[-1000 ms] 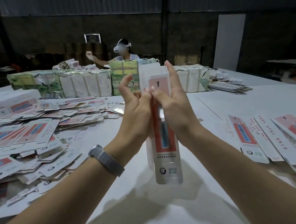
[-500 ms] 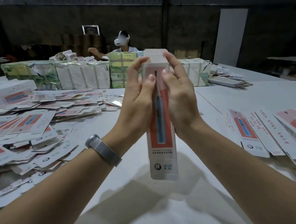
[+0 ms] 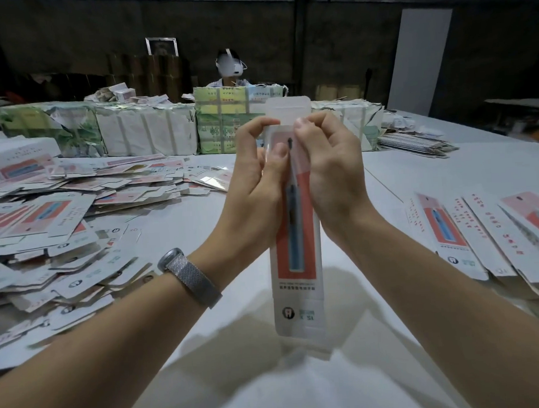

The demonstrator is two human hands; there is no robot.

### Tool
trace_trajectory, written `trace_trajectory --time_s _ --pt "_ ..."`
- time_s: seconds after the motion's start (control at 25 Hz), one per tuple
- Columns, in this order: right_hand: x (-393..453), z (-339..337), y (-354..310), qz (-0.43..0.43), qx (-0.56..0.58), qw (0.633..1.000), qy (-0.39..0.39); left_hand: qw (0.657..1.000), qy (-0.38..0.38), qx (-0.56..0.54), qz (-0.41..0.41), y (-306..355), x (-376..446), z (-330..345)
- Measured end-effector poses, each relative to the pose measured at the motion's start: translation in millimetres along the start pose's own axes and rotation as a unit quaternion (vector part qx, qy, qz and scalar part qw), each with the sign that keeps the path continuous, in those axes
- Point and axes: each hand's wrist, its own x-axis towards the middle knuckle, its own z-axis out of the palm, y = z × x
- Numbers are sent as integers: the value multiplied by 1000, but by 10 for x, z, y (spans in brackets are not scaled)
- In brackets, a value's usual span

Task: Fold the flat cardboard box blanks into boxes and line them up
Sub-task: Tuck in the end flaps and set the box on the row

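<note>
- head view: a long, narrow box (image 3: 296, 249) is held upright in the air above a white table (image 3: 449, 174), with its printed red and white face toward the camera.
- the left hand (image 3: 254, 185) grips the upper left side of the box; its fingers are curled round the left edge and its thumb (image 3: 279, 154) lies flat on the front face.
- the right hand (image 3: 332, 171) grips the upper right side of the box, with its fingers curled in and clamped near the top of the front face, just beside the left thumb.
- a white top flap (image 3: 287, 109) stands up above both hands, not folded down.
- the lower end of the box hangs free below the wrists, apart from the table.
- the left wrist wears a grey mesh wristband (image 3: 189, 276).
- on the left of the table lies a loose heap of flat box blanks (image 3: 52, 236), overlapping at many angles.
- on the right, a row of folded boxes (image 3: 491, 234) lies side by side on the table, touching or overlapping each other.
- along the far edge of the table stand wrapped bundles (image 3: 143, 129), some white and some green.
- a stack of flat sheets (image 3: 416, 141) lies at the far right of the bundles.
- behind the bundles another person (image 3: 230, 69) sits wearing a white headset.
- a white panel (image 3: 420, 59) leans against the dark back wall.
</note>
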Motion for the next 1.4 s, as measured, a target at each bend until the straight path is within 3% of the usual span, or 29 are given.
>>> trace_trajectory --time_s 0.2,0.8,1.2,1.4 --pt "36 -69 7 -12 62 998 -11 1000 -11 8 -10 -17 -12 -42" --pt "87 -107 33 90 80 990 -70 994 -11 104 10 -34 0 -50" --pt "136 -149 -30 46 60 996 -53 989 -57 122 54 -51 50 -144" --pt "194 -235 -71 35 17 995 -94 983 -97 145 62 -28 148 -280"
